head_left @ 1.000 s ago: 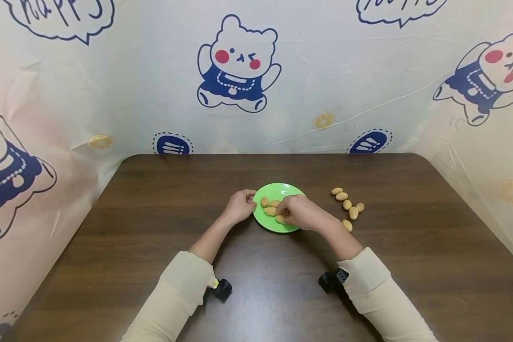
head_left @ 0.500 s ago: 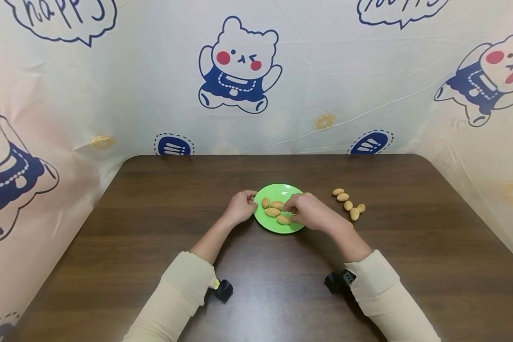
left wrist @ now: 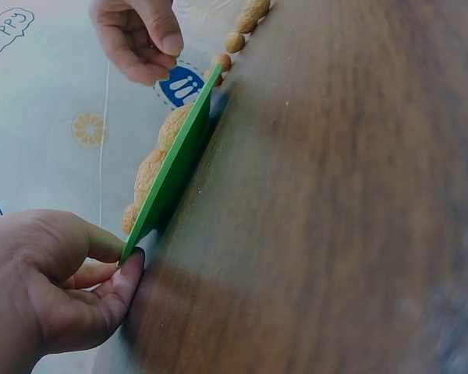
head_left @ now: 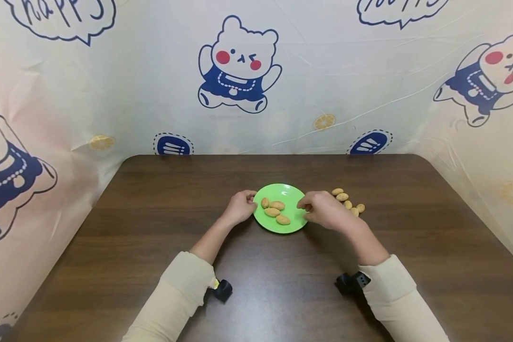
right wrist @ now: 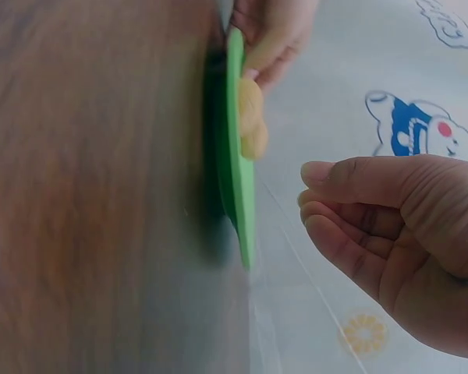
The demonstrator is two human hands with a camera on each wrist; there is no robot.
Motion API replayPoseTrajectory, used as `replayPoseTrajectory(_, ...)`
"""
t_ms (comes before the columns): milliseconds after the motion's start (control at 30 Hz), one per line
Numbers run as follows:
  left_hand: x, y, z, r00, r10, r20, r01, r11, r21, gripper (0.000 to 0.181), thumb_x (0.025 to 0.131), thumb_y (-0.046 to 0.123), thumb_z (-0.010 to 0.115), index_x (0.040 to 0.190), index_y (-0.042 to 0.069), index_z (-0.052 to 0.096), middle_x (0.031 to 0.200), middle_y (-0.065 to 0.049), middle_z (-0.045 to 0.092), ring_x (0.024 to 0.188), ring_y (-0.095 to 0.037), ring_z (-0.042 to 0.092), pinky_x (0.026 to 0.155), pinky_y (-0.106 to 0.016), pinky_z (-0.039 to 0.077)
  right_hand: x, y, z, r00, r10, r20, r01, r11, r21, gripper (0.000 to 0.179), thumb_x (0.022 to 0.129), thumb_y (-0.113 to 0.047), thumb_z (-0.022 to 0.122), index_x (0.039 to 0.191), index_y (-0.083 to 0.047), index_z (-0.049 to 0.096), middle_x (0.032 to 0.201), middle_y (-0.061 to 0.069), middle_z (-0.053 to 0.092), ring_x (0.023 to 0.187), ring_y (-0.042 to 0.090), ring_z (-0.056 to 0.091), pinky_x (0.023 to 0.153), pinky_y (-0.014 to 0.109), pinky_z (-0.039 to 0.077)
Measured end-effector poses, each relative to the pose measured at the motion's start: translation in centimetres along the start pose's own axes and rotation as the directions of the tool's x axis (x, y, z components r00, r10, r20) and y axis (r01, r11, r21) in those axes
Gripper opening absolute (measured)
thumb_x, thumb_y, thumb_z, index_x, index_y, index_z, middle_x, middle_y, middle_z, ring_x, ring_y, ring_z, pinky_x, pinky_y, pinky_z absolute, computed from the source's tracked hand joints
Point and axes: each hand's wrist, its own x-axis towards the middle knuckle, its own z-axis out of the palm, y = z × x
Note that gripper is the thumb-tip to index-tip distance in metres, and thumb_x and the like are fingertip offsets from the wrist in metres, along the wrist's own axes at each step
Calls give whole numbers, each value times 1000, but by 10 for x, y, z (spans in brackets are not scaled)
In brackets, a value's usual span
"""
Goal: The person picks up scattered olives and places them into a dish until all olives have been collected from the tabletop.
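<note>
A pale sheet (head_left: 154,80) printed with white bears (head_left: 235,88) in navy-blue clothing rose behind the far edge of the dark-brown, wood-grained tabletop (head_left: 265,294). Two cream-coloured fabric sleeves (head_left: 175,289) reached in over the near side of the tabletop. A bright-green, round, glossy plate (head_left: 297,209) lay a little way in from the far edge, roughly midway between the rounded far corners. The right hand (head_left: 327,210) hung above the plate's right rim, apart from it; its fingers were loosely curled, the tips slightly parted from the thumb. The left hand (head_left: 239,207) pinched the plate's left rim between thumb and fingers. A small black device (head_left: 223,290) sat beside each cuff. Of the tan, oblong, rough-surfaced nuts (head_left: 272,212), four lay on the plate, mostly in its left half; five more showed toward the tabletop's right far corner, some partly hidden by the right hand and wrist.
</note>
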Motion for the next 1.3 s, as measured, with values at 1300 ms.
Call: replayPoseTrajectory(1300,0,0,0,1000,14,-2,-14,1000,11,39,87,2,54,126,-3,53,97,-9,54,88,-18,49,74,-28,41,-61,49,-26,984,178,8,-177,984,-33,19,75,-1,71,93,4,68,80,6,62,74,20,58,65,34,49)
